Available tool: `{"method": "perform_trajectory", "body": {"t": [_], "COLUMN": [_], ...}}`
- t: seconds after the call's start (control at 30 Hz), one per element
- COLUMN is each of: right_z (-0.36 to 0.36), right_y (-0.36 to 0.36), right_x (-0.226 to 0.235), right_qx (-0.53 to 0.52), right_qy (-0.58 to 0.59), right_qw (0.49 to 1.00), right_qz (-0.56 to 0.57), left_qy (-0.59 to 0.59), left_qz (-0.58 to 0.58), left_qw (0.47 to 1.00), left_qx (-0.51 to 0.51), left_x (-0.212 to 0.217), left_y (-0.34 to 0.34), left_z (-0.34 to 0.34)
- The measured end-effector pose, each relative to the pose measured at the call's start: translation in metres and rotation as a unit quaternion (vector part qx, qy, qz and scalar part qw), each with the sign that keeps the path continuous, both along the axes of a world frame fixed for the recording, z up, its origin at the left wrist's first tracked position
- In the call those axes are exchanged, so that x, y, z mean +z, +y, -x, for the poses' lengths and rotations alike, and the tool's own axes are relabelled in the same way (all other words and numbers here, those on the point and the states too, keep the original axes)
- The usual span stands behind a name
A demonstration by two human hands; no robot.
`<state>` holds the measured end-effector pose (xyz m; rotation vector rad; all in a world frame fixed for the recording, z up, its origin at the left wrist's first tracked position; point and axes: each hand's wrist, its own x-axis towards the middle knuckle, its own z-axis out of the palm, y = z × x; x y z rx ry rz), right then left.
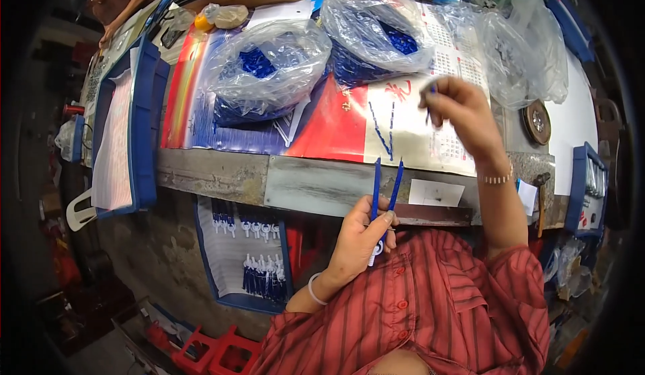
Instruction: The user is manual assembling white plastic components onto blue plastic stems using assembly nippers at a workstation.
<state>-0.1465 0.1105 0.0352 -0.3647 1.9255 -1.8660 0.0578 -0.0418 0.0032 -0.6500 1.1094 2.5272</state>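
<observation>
Plastic bag is seen holding blue pieces, two slim blue strips are gripped by the left hand before the table, converging blue rows are laid beyond, and a small blurred dark piece is pinched by the right hand.

A: What's around you?
B: Your workbench runs left to right in front of you, grey front edge scuffed and stained.
A: Floor?
B: Grey floor to your left, blotchy.
A: Seating?
B: Red plastic stools near left. Part of a white plastic chair farther left.
A: Light?
B: Your bench is bright, floor dimmer.
</observation>
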Motion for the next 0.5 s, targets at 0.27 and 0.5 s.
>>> {"method": "perform_trajectory", "body": {"t": [0.27,0.5], "right_z": [-0.096,-0.112], "right_y": [0.047,0.059], "right_x": [-0.015,-0.018], "right_qx": [-0.019,-0.054], "right_qy": [-0.249,-0.308], "right_qw": [0.964,0.932], "right_qz": [0.091,0.181], "left_qy": [-0.004,-0.001], "left_qz": [0.029,0.049], "left_qw": [0.999,0.997], "left_qx": [-0.040,-0.055], "left_x": [0.001,0.003], "left_y": [0.021,0.039], "left_z": [0.006,0.011]}}
